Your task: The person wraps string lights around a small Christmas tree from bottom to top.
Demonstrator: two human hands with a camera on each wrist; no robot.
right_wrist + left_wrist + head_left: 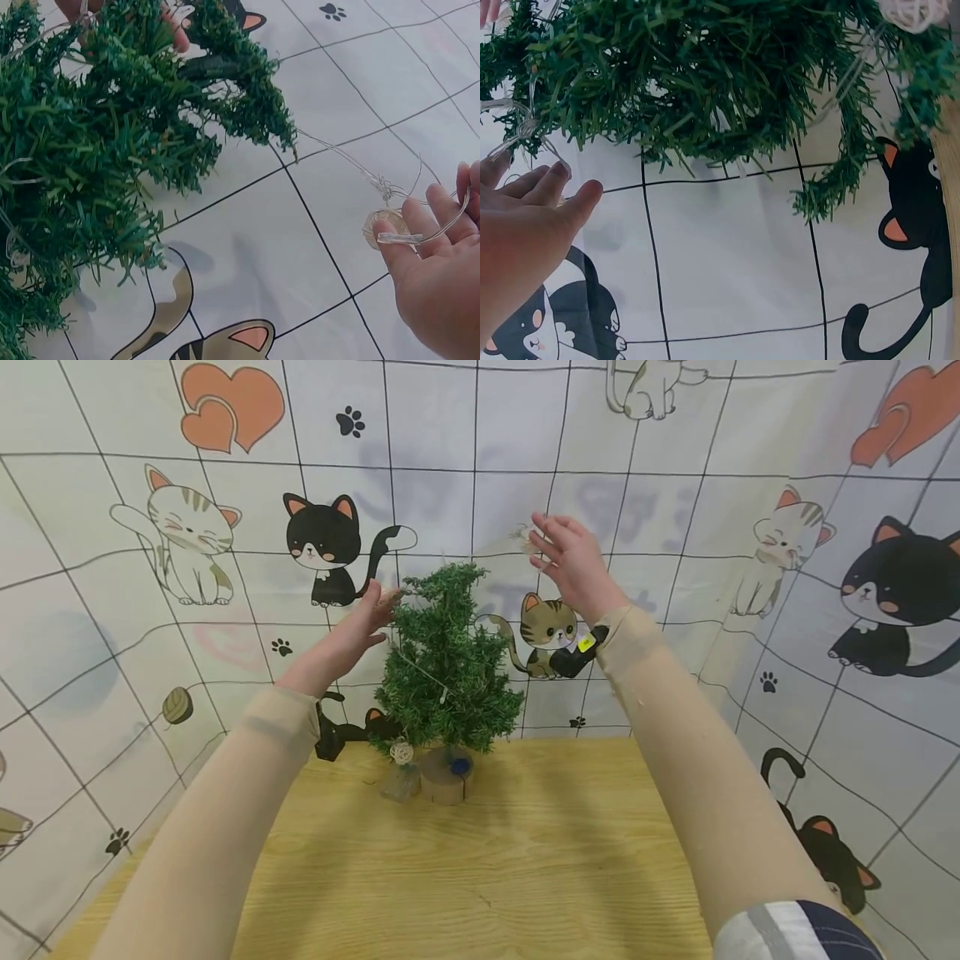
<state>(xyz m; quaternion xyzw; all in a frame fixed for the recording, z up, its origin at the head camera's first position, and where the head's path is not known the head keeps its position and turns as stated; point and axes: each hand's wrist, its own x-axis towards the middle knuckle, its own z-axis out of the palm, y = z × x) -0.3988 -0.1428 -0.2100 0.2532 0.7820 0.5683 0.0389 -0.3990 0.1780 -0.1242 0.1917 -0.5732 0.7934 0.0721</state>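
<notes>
A small green artificial Christmas tree (pixel 450 652) stands upright on a round wooden base (pixel 444 781). My left hand (pixel 358 625) is at its upper left side, fingers extended under loops of clear wire (pixel 526 127) by the branches. To the right of the treetop my right hand (pixel 573 560) is raised, holding part of a clear-wire string of lights (pixel 442 232) between its fingers. A pale woven ball (pixel 373 229) hangs on that wire behind a fingertip, and the wire runs back to the tree. More wire (pixel 416 668) crosses the front branches.
Beside the base are another pale woven ball (pixel 402 752) and a clear plastic piece (pixel 400 783). A blue round item (pixel 461 766) lies on the base. The wooden table (pixel 480 877) meets cat-patterned cloth walls (pixel 435 410) at the back and sides.
</notes>
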